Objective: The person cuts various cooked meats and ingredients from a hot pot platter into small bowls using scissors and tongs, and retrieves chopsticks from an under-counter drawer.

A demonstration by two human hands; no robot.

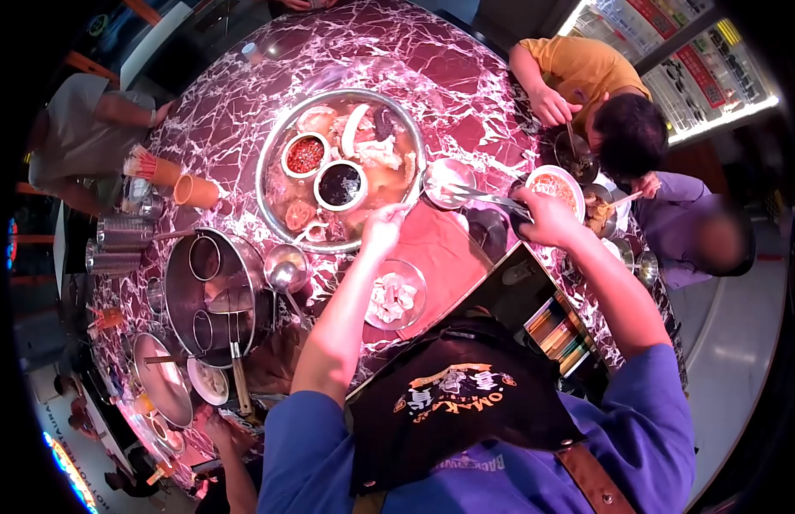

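Note:
My left hand (385, 230) is at the near-right rim of a big round metal pot (262, 171), fingers drawn together; what they grip, if anything, is hidden. Broth, meat chunks and a pale bone (353, 128) fill that pot, along with a bowl of red chili sauce (305, 155) and one of dark sauce (339, 184). In my right hand (547, 220) is a two-armed metal tool (483, 195) with a dark handle, tongs or scissors. Its tips reach over a small pale bowl (449, 178). Below my left hand, a clear bowl (392, 295) contains pale pieces.
A deep steel pot (179, 291) with strainers stands at left, beside a ladle (286, 267). Wooden cups (192, 192) and steel tumblers (115, 231) sit farther left. Two people eat at right, near a bowl of reddish food (556, 187). Another person (76, 141) stands at left.

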